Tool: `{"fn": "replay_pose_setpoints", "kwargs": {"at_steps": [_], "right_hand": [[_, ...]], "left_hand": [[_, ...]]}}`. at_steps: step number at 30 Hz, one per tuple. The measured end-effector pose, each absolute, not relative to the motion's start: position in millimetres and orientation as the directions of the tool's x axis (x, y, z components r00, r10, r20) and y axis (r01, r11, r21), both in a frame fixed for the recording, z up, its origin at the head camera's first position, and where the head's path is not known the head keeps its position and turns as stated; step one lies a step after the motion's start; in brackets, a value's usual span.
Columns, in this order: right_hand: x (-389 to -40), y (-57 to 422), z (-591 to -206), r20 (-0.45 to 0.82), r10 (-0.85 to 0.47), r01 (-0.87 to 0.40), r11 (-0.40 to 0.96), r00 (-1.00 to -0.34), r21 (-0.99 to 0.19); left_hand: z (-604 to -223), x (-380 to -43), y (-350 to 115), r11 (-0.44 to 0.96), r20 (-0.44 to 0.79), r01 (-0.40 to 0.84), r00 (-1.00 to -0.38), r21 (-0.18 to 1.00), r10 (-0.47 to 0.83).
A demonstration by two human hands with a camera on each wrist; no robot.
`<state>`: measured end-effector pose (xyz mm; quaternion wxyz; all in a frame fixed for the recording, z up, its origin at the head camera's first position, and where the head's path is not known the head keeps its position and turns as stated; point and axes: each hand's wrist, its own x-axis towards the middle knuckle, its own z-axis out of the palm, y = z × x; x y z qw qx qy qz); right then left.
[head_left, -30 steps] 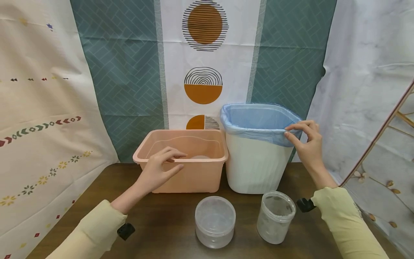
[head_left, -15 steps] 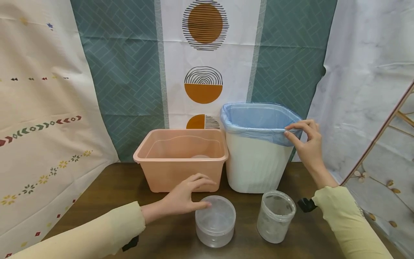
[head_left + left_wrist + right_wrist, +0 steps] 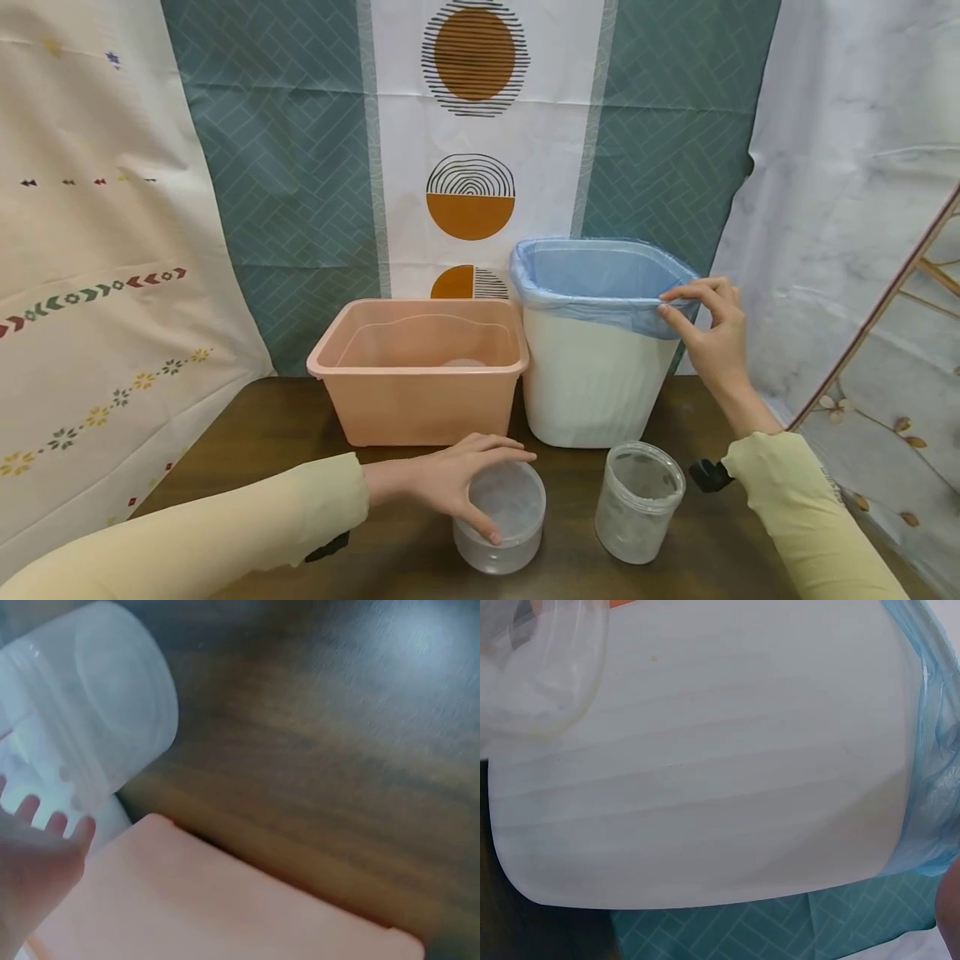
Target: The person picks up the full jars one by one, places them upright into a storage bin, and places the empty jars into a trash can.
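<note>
A low, round, clear plastic jar (image 3: 517, 504) with a frosted top stands on the dark table. My left hand (image 3: 453, 483) spreads over it, thumb across the near rim and fingers along the far side; in the left wrist view the fingertips (image 3: 54, 823) show close beside the jar (image 3: 120, 682). My right hand (image 3: 712, 333) pinches the blue bin liner (image 3: 630, 315) between thumb and fingers at the front right rim of the white trash bin (image 3: 592, 383). The liner (image 3: 930, 787) hangs over the bin's edge in the right wrist view.
A taller clear jar (image 3: 636, 525), open at the top, stands right of the low one. Behind is a pink plastic tub (image 3: 427, 408), beside the bin; a pale round thing (image 3: 465, 363) shows inside it. Patterned cloths (image 3: 292, 208) hang around the table (image 3: 277, 425).
My left hand has come down and to the right from the front of the pink tub onto the low jar. My right hand stays at the bin liner.
</note>
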<state>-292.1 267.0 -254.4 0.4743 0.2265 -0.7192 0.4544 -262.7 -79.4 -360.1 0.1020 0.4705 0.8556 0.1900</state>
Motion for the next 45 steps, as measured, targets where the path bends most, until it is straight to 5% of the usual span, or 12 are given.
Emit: {"fn": "replay_pose_setpoints", "kwargs": {"at_steps": [5,12,18,30,45], "right_hand": [[-294,266,-255,0.888,0.107,-0.761,0.475,-0.448,-0.442],[-296,267,-256,0.897,0.106,-0.778,0.460,-0.429,-0.427],[-293,267,-254,0.895,0.115,-0.768,0.473,-0.431,-0.431],[-300,266,-263,0.913,0.144,-0.769,0.499,-0.382,-0.400],[-304,267,-267,0.912,0.165,-0.767,0.496,-0.377,-0.407]], "left_hand": [[-350,-267,-76,0.490,-0.117,0.774,-0.487,0.401,0.865],[-341,-272,-68,0.435,-0.200,0.891,-0.406,0.130,0.892],[-336,-275,-57,0.403,-0.220,0.915,-0.388,0.023,0.895],[-318,-278,-54,0.437,-0.327,0.891,-0.379,0.124,0.865],[-234,-282,-44,0.513,-0.433,0.850,-0.420,0.119,0.798]]}}
